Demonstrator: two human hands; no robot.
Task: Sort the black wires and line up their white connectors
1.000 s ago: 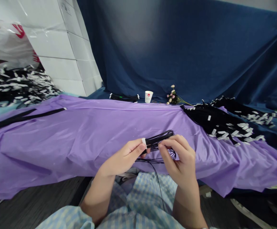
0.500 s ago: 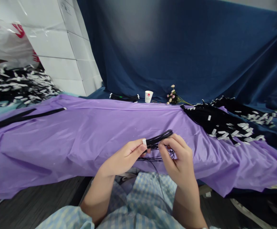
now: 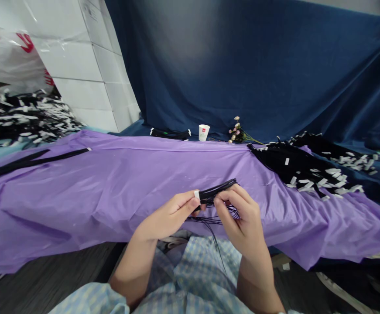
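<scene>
A bundle of thin black cords [image 3: 217, 189] with a white tag [image 3: 196, 195] at its left end is held above the near edge of the purple cloth. My left hand [image 3: 173, 213] pinches the tagged end between thumb and fingers. At the bundle's other side my right hand [image 3: 242, 213] has thumb and forefinger pressed together on cords, its fingers curled. Below the bundle, loose cord loops run between both hands, and a few loose ends dangle over the checked shirt. Fingers hide part of the bundle.
Purple cloth [image 3: 144, 174] covers the table. Black strips with white tags [image 3: 307, 168] lie in a heap at right; another tagged heap [image 3: 26, 115] sits at far left. A paper cup [image 3: 203, 132] and artificial flowers [image 3: 237, 131] stand along the back, before a blue curtain [image 3: 258, 65].
My right hand has shifted slightly left along the cords. The tagged end in my left hand has moved a little left. Everything else stays in place.
</scene>
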